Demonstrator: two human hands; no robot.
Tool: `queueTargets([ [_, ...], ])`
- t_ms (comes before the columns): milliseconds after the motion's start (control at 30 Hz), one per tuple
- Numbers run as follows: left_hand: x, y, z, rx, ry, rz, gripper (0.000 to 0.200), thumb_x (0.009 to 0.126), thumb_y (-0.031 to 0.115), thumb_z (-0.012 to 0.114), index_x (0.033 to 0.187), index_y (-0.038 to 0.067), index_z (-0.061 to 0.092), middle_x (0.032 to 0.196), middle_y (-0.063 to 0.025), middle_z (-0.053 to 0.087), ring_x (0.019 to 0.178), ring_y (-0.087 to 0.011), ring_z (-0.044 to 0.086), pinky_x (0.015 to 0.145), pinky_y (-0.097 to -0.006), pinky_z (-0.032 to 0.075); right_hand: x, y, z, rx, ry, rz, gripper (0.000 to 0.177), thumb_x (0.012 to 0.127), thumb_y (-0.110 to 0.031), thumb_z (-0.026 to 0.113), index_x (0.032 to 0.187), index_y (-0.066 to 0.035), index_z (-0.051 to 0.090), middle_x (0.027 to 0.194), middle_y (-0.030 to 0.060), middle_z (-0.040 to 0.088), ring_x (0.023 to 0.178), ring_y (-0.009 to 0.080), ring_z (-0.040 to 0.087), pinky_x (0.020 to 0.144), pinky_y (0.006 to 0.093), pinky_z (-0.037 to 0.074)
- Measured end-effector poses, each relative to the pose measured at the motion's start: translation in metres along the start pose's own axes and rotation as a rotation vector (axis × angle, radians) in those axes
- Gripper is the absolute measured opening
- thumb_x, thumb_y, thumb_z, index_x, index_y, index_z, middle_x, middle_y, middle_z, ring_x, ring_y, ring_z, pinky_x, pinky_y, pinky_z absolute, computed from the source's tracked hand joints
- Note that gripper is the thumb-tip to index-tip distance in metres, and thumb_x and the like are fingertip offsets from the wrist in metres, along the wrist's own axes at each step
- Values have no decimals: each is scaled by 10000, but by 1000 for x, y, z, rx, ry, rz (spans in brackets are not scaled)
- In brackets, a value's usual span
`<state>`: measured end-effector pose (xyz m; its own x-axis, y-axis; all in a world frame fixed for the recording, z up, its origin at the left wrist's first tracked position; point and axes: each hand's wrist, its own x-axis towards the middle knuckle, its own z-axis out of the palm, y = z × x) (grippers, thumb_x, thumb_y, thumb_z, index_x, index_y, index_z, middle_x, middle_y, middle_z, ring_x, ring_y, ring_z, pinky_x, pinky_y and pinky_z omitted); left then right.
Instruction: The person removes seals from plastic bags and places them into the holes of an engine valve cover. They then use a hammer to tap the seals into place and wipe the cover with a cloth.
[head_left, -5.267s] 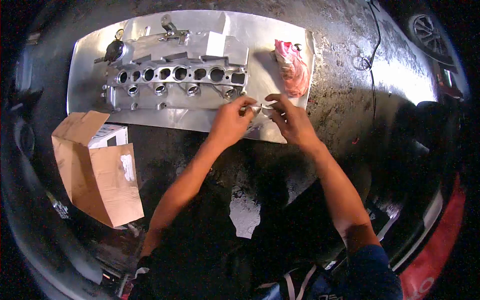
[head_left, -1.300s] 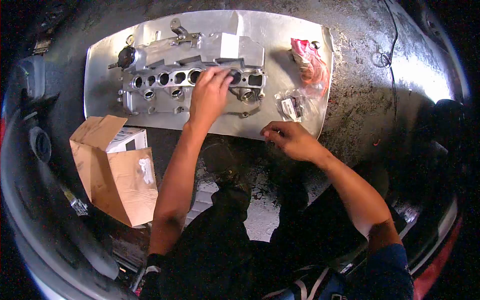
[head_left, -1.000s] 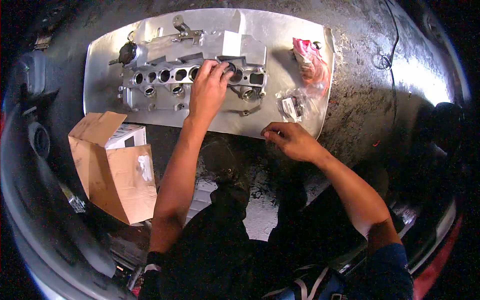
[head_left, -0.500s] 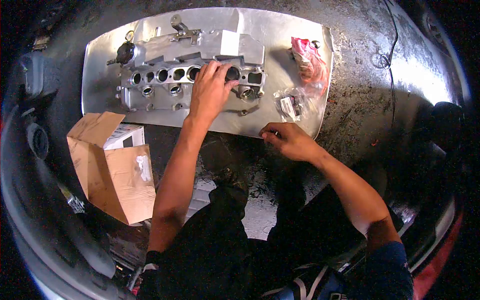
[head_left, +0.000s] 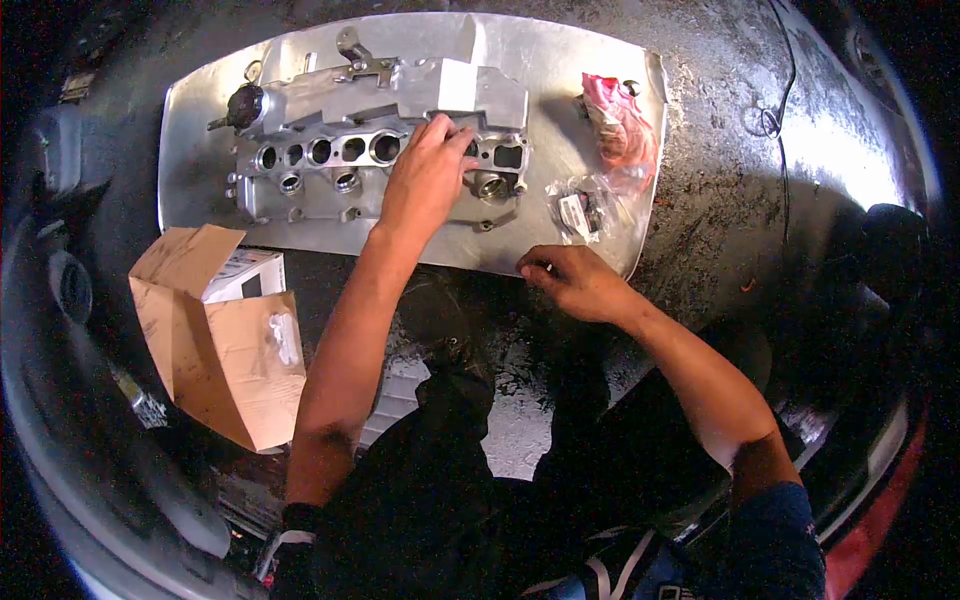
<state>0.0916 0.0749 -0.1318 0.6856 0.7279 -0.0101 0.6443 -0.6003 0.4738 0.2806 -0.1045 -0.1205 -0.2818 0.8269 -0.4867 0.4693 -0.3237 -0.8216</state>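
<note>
Bare metal sheet (head_left: 550,95) is lying open between manifold (head_left: 320,110) and red bag (head_left: 620,125); clear packet (head_left: 580,212) and cardboard box (head_left: 225,340) are crowding the flanks.

Single cam here, worn on the person's head. It looks forward and steeply down, so you're nearly straight above the flat silver sheet-metal plate (head_left: 560,60) lying on the dark grimy floor (head_left: 720,200). It sits pretty close in: both forearms come up from the bottom edge, with the left hand (head_left: 425,180) just above frame centre and the right hand (head_left: 575,282) right of centre. The lens is a wide fisheye, so the plate bows across the upper middle, the open brown cardboard box (head_left: 225,350) lands at mid left, and the corners go black.
</note>
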Motion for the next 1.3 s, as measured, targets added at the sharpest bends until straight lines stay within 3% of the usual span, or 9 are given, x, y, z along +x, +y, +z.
queueTargets([
  [233,-1,8,9,184,8,27,334,928,107,668,1228,-40,661,1124,-139,618,1101,-343,602,935,-443,532,-1,-5,1,-194,6,40,317,1035,-303,591,1130,-24,708,1023,222,731,977,400,704,860,469,544],
  [333,1,7,3,181,-20,35,338,931,117,680,1239,-21,666,1133,-143,617,1106,-345,603,929,-442,539,-9,2,-17,-509,238,188,373,1019,-378,587,1067,-34,724,992,237,728,935,419,709,813,505,557],
  [467,-22,47,2,-17,348,119,379,910,209,758,1242,38,690,1129,-126,632,1069,-319,610,925,-419,529,-31,54,-56,-866,417,326,364,968,-411,621,869,-79,730,782,171,736,702,434,715,623,557,572],
  [500,-33,59,13,-185,267,61,353,918,213,758,1223,48,692,1176,-133,635,1134,-324,612,962,-423,524,-36,45,-60,-842,328,474,370,959,-431,638,942,-70,718,899,181,751,827,420,729,693,537,579],
  [600,-52,96,44,-511,-67,-25,392,918,205,758,1269,51,674,1200,-152,640,1204,-364,601,1011,-440,509,-32,76,-51,-557,416,382,384,958,-428,648,1034,-54,688,1043,210,735,985,420,708,808,526,572],
  [800,-49,100,94,-369,95,38,545,902,269,775,1357,14,617,1203,-187,677,1175,-419,637,1040,-447,501,-7,74,-37,300,360,262,464,990,-434,651,1217,-31,690,1106,131,743,1007,274,715,880,422,564],
  [900,-47,101,81,-612,-102,-458,441,971,265,706,1314,-1,625,1115,-132,709,1119,-373,668,972,-441,524,-14,4,-54,705,433,72,375,1036,-386,630,1122,-32,715,983,59,732,908,157,688,820,323,550],
  [1133,-67,85,59,-1824,-100,-622,327,1046,256,638,1272,20,656,1146,-34,697,1087,-128,641,952,-377,556,-25,3,-46,-4,486,-115,330,959,-310,735,1201,-89,691,1083,120,670,897,258,700,753,387,576],
  [1300,-64,85,53,-1486,-198,-652,314,1044,258,651,1248,22,680,1144,-28,708,1019,-129,652,922,-355,569,-26,-8,-23,-315,512,-21,357,946,-303,728,1250,-130,654,1143,115,630,997,338,694,800,475,581],
])
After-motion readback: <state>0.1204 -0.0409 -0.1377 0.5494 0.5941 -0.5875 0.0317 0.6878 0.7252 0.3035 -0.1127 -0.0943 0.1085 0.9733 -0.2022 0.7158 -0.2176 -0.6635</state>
